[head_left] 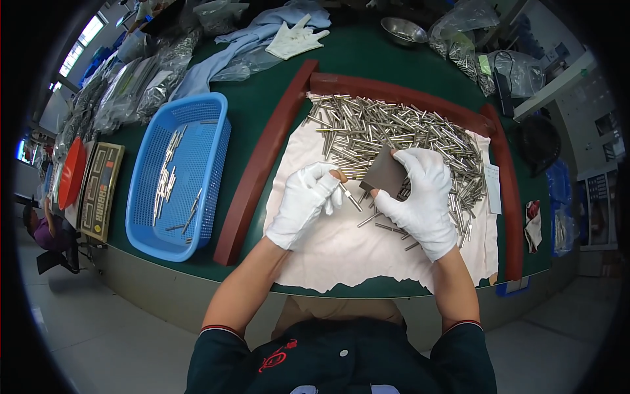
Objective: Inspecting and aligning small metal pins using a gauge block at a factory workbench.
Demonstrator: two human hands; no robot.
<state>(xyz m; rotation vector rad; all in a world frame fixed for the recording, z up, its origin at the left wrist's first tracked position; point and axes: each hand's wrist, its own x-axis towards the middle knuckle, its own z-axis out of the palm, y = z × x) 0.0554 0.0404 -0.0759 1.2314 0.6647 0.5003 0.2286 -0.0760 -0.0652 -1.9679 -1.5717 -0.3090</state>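
My left hand [306, 195], in a white glove with bare fingertips, pinches a slim metal pin [352, 197] that slants down to the right. In my right hand [423, 202], gloved the same way, a dark grey-brown rectangular block [384, 173], like a sanding sponge, is gripped between thumb and fingers. The pin and the block are close together, with a small gap between them. Behind both hands lies a wide heap of metal pins [394, 121] on a pale pink cloth [328, 262]. A few loose pins lie below the block.
A dark red wooden frame [262, 167] borders the cloth on three sides. To the left stands a blue plastic basket [133, 217] with some pins inside. A white glove [296, 41], a metal bowl [403, 31] and bagged parts [144, 85] lie farther back. A person [56, 233] sits far left.
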